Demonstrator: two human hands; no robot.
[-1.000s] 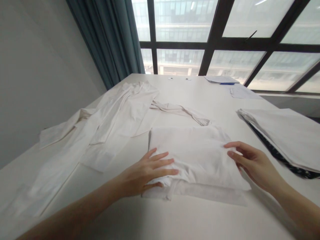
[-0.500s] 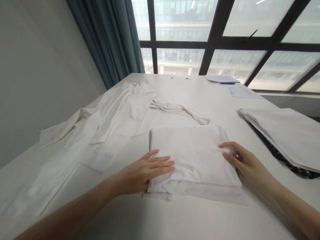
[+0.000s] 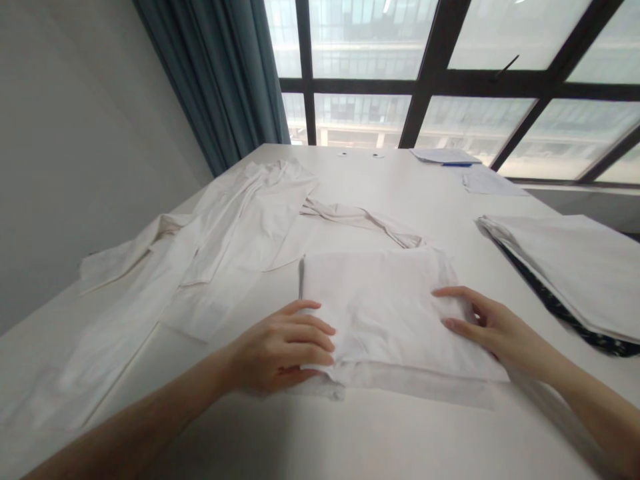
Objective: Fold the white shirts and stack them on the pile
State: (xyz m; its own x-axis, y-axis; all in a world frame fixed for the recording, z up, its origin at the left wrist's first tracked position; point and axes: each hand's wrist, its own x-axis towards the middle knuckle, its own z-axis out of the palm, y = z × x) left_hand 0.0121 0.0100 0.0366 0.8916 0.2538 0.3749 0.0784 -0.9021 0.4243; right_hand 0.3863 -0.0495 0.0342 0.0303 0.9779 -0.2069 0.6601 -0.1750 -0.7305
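Head view, nearest first: the person's two bare forearms come in from the bottom corners and meet a folded white garment (image 3: 390, 313) lying on the white table (image 3: 350, 433), just in front of them. The left hand (image 3: 283, 347) sits at the near left corner of the fold, fingers curled in and pinched on the cloth's edge layers — thumb on top, fingertips tucked under, as far as can be seen. The right hand (image 3: 487, 327) lies on the right edge, fingers spread loosely and pressing down flat, gripping nothing.

Judging by this, the step in hand is squaring up and tightening a fold that is nearly done: the garment is already a compact rectangle, with a lower layer showing along the near edge. The next move probably calls for both hands to work together — either smoothing the top flat or sliding fingers under both ends so the layers do not slip apart.

Farther back, a loose white shirt (image 3: 225, 233) lies spread and creased across the left half of the table, a twisted strip of it running toward the middle. On the right sits a stack of folded cloth (image 3: 565, 273) with a dark patterned layer underneath. Beyond that, papers (image 3: 445, 157) with a blue pen (image 3: 456, 164) lie near the window (image 3: 450, 67) and a blue curtain (image 3: 225, 73).
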